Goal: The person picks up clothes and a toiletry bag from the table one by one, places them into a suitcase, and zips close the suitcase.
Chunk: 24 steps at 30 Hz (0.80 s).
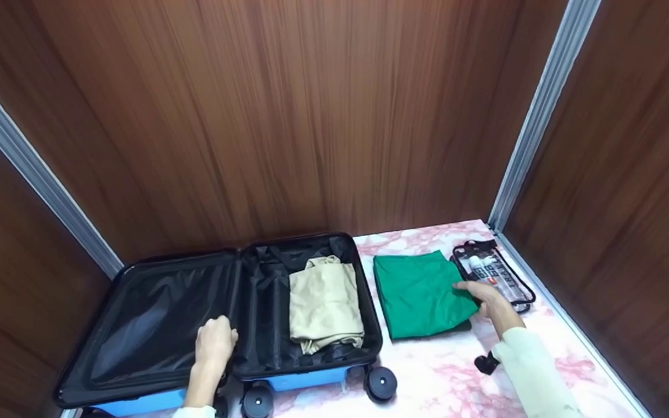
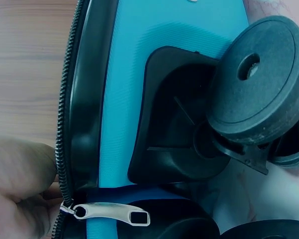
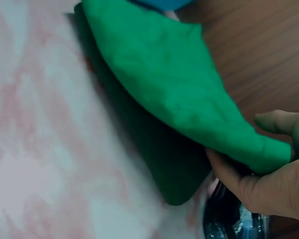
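Note:
My right hand (image 1: 488, 297) pinches the right edge of a folded green cloth (image 1: 418, 293), with the thumb on one face and fingers beneath. In the right wrist view this edge of the green cloth (image 3: 164, 84) is lifted, and a darker lower layer (image 3: 164, 164) shows under it. My left hand (image 1: 215, 342) is curled above the middle of an open black-lined suitcase (image 1: 166, 313); I see nothing in its grasp. In the left wrist view, the left hand (image 2: 20, 184) shows beside the suitcase's zipper (image 2: 63, 109). Folded beige clothing (image 1: 326, 302) lies in the suitcase's right half.
A clear zip pouch (image 1: 503, 276) with black trim and small bottles lies right of the green cloth. Suitcase wheels (image 1: 381, 383) stick out at the front. Wood-grain panels (image 1: 311, 116) stand behind and at both sides of the pink-marbled surface (image 1: 427, 371).

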### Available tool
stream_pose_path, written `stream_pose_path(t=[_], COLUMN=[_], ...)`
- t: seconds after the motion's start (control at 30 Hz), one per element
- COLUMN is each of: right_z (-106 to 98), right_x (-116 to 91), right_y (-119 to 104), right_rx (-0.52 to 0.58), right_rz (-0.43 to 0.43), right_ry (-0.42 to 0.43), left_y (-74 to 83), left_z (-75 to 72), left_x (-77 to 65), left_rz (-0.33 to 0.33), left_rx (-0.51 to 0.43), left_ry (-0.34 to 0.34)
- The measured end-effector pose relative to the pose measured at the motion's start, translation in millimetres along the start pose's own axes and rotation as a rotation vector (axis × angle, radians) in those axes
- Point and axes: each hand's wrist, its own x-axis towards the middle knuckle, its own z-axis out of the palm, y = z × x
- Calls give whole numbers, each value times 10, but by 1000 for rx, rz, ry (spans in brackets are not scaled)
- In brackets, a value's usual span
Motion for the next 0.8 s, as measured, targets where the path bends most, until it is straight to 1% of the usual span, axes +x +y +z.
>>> stream_pose_path(t=[0.17,0.2,0.33,0.43,0.53,0.63,0.67,0.73,0.8], right_z=[-54,-62,-82,-72,-55,-30,-23,-7,9], right_x=[167,193,262,299,344,378,390,411,444], right_y=[-85,-91,-114,-146,-152,-123,-107,-71,-36], right_rx=[-49,-64,-109,-129,-136,-134,-132,-139,-118], right_rz=[4,7,17,13,23,55,65,55,23], right_ry=[-43,-39,-72,-98,-98,-56,-57,-65,-106], left_y=[-11,-13,-4,16,31,27,20,3,-16], left_z=[-4,-7,-9,-9,1,13,14,11,3], left_x=[3,3,23,52,68,56,48,30,20], left_rz=[-19,-28,-44,-36,-15,-3,-3,-8,-17], left_rx=[-7,-9,-7,-2,0,-3,-4,-5,-5], left_ry=[-7,-13,-38,-30,-11,-3,-1,3,2])
